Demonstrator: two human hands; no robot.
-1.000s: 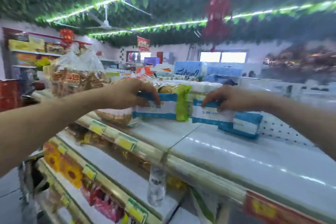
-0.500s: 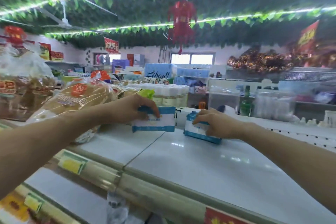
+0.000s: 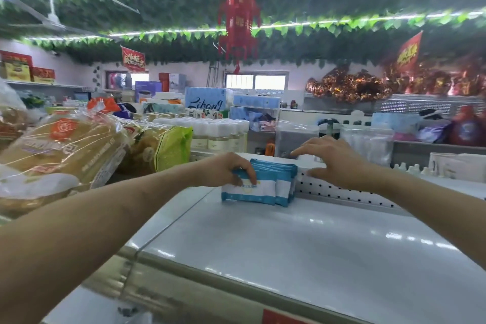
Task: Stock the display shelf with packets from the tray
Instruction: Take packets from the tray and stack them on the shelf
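Only the edges of the rear blue-and-white packets (image 3: pixel 259 187) show as they stand upright at the back of the white shelf (image 3: pixel 302 244), the left hand (image 3: pixel 226 169) gripping the front one's top with curled fingers, the right hand (image 3: pixel 334 163) spread just beside them.

The blue-and-white packets (image 3: pixel 259 185) now stand together against the perforated back panel (image 3: pixel 342 189); the right hand (image 3: pixel 331 163) has let go, fingers spread.

packets (image 3: pixel 259 187) on shelf (image 3: pixel 302 242) — against rear panel (image 3: pixel 342 191) | bread bags (image 3: pixel 63 150) left
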